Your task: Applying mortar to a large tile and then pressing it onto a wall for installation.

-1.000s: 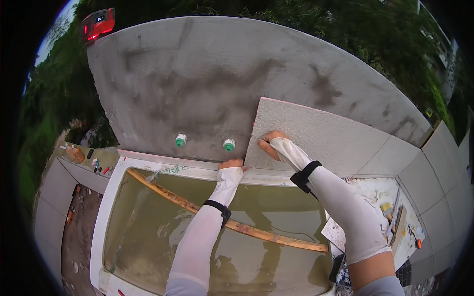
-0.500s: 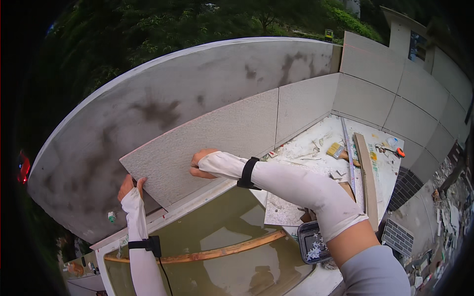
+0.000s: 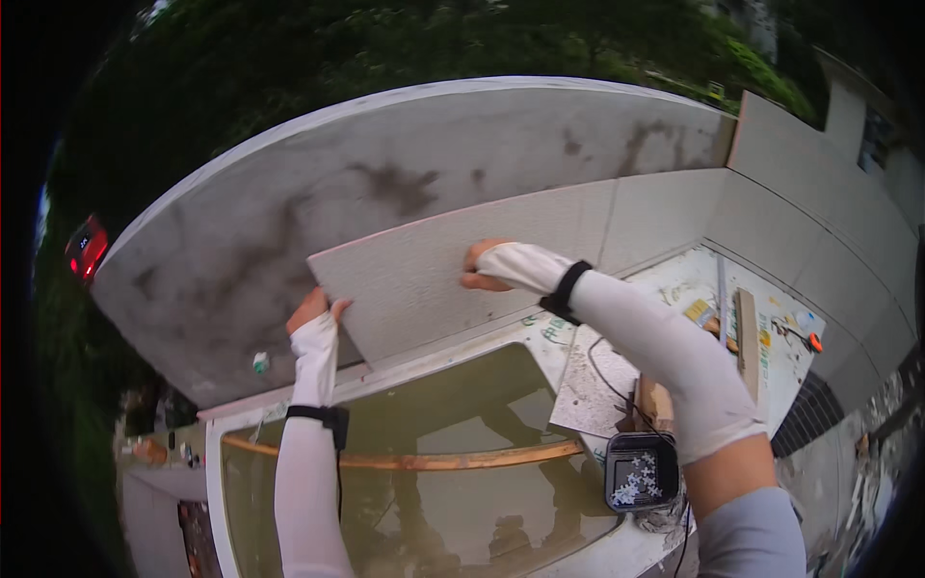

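A long pale textured tile [image 3: 414, 279] stands on edge against the lower part of a grey rendered wall [image 3: 241, 260]. At the tile's near left edge is my left hand [image 3: 310, 313], its thumb on the front and its fingers round the side. My right hand [image 3: 488, 264] is curled into a fist against the tile's face, with nothing visible sticking out of it; the palm side is hidden. A second pale tile [image 3: 655, 212] adjoins the first on the right, a thin dark joint between them.
Below lies a white-rimmed basin of murky water [image 3: 443, 414], crossed by a wooden strip [image 3: 462, 457]. A black tray [image 3: 641, 472] of white cross-shaped spacers stands right of it. A brush [image 3: 700, 311], a wooden batten [image 3: 747, 337] and a red-lit device [image 3: 87, 249] are also around.
My view has swung left, so the wall, tile and hands appear farther right. The red-lit device shows more fully. Both hands stay at about the same places on the tile.
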The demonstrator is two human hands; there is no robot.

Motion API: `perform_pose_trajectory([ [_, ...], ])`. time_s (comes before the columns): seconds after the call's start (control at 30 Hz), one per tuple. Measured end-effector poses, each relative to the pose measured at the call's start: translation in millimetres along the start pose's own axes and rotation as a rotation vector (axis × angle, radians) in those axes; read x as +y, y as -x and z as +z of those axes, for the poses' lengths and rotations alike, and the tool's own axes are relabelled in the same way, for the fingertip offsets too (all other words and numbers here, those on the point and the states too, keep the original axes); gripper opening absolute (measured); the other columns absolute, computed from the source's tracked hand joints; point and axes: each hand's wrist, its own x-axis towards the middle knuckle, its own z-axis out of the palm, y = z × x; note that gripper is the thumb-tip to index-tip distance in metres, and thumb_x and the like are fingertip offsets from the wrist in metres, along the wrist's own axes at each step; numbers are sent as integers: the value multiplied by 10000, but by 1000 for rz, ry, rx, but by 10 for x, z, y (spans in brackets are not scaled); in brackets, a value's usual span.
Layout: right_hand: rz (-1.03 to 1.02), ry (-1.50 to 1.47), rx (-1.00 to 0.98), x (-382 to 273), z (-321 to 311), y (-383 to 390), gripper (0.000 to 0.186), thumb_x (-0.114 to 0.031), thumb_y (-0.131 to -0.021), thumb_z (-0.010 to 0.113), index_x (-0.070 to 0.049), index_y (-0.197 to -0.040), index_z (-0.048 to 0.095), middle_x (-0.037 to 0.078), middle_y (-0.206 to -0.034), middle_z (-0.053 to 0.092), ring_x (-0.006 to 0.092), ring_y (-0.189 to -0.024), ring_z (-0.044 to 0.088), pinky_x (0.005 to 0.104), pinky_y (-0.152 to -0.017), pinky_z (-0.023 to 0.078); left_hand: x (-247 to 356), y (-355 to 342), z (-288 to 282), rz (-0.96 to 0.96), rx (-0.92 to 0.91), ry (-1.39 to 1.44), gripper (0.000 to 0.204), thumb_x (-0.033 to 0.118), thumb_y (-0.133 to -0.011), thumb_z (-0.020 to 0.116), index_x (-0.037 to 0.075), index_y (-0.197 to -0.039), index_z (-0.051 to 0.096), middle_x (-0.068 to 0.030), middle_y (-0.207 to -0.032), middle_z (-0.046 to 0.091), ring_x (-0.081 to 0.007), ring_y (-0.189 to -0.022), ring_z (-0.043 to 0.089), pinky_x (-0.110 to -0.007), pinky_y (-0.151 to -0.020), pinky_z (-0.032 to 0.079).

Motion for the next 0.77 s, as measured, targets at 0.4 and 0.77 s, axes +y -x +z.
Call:
perform_pose_trajectory([
  [0.4, 596, 309, 348, -1430, -2516, 2167, 342, -347, -905, 665, -48, -1009, 534, 21, -861, 542, 97, -734, 472, 278, -656, 404, -1108, -356, -876, -43, 401, -465, 665, 225, -839, 624, 31, -1420, 365, -223, -1484, 329, -375, -1352, 349, -501, -1081, 312],
  [0.77, 290, 264, 473, -2290, -2410, 3461, 425, -327, -910, 627, 2, -673, 500, 80, -523, 362, 130, -514, 332, 347, -455, 310, -1200, -95, -1044, 5, -672, -228, 947, 381, -804, 711, 140, -1527, 149, -154, -1592, 108, -413, -1431, 195, -517, -1158, 208],
])
